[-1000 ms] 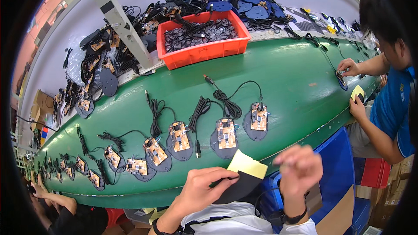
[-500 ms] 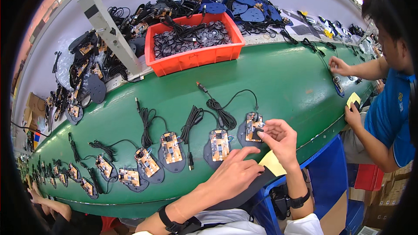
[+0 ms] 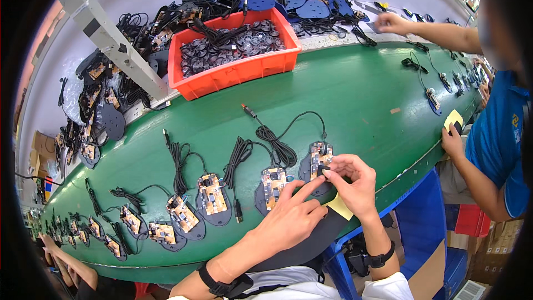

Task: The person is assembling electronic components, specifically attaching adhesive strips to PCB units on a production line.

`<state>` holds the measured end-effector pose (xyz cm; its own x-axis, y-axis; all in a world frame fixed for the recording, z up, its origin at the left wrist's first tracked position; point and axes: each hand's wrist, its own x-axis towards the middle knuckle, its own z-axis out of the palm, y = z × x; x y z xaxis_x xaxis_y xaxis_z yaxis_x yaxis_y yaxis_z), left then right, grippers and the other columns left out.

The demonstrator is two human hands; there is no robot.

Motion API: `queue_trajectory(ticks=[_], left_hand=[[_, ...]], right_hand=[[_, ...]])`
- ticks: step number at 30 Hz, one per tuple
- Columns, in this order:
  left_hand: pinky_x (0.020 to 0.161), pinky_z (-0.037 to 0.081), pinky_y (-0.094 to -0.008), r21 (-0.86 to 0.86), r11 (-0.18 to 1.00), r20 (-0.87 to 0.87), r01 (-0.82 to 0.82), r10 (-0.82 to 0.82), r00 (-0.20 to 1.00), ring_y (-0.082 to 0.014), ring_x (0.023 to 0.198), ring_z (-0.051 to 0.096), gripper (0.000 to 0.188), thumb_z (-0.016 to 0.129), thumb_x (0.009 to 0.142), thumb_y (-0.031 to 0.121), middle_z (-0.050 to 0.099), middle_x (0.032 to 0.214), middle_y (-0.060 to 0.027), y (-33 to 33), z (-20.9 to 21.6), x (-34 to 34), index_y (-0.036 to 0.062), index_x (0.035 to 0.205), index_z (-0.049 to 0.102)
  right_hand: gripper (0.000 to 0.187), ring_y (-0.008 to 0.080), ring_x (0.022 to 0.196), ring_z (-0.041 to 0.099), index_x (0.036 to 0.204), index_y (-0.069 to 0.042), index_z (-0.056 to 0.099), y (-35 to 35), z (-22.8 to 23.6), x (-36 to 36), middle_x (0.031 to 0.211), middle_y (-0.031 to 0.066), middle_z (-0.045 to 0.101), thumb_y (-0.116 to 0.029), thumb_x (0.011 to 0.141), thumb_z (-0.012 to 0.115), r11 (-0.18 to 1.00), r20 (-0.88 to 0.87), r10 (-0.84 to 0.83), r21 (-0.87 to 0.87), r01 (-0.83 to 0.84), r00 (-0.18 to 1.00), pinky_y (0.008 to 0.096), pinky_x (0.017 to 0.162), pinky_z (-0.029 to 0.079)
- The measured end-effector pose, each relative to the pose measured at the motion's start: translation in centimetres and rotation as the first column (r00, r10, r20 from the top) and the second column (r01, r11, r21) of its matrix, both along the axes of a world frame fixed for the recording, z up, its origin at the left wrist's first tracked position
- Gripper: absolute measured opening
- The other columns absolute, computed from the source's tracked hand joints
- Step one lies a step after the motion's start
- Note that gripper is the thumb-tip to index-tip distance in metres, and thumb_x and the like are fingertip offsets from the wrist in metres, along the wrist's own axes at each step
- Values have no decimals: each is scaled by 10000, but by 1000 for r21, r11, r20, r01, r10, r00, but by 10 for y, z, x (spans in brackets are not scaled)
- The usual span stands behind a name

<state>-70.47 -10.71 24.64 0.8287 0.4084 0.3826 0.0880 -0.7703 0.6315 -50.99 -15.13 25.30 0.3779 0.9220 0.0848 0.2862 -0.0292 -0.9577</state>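
A dark mouse base with a bare circuit board (image 3: pixel 315 160) lies on the green belt (image 3: pixel 361 89), its black cable coiled behind it. My right hand (image 3: pixel 355 180) rests on its near edge, thumb and forefinger pinched at the board, with a small yellow sheet (image 3: pixel 340 207) tucked under the palm. My left hand (image 3: pixel 293 218) lies next to it, forefinger stretched out and touching the same base, nothing in it. A second base with a board (image 3: pixel 272 183) sits just left of that fingertip.
Several more bases with boards and coiled cables (image 3: pixel 211 197) line the belt to the left. An orange crate of round parts (image 3: pixel 236 73) stands at the back beside a grey post (image 3: pixel 114 41). At right, a co-worker in blue holds a yellow sheet (image 3: pixel 453 119).
Both my hands have moved forward from in front of my body onto the rightmost mouse base, taking the yellow sheet along. The co-worker's far arm has reached across the belt.
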Motion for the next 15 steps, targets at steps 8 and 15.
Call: queue_trajectory(ticks=[8, 15], left_hand=[[1018, 438, -495, -61, 998, -8, 26, -26, 1000, -325, 1291, 572, 115, 742, 774, 41, 722, 851, -89, 9, 9, 4, 29, 887, 756], [997, 448, -487, -3, 1000, -74, 28, -29, 997, -346, 1260, 590, 135, 716, 762, 25, 718, 843, -125, 11, 12, 10, 0, 890, 753]], right_hand=[[242, 142, 808, 733, 1053, 45, 694, 0, 6, -4, 924, 126, 758, 49, 831, 790, 999, 124, -31, -5, 32, 992, 263, 725, 590], [228, 200, 918, 644, 987, -37, 741, 1, 9, 1, 902, 71, 775, -11, 776, 823, 994, 584, -111, 82, 78, 804, 315, 712, 529]])
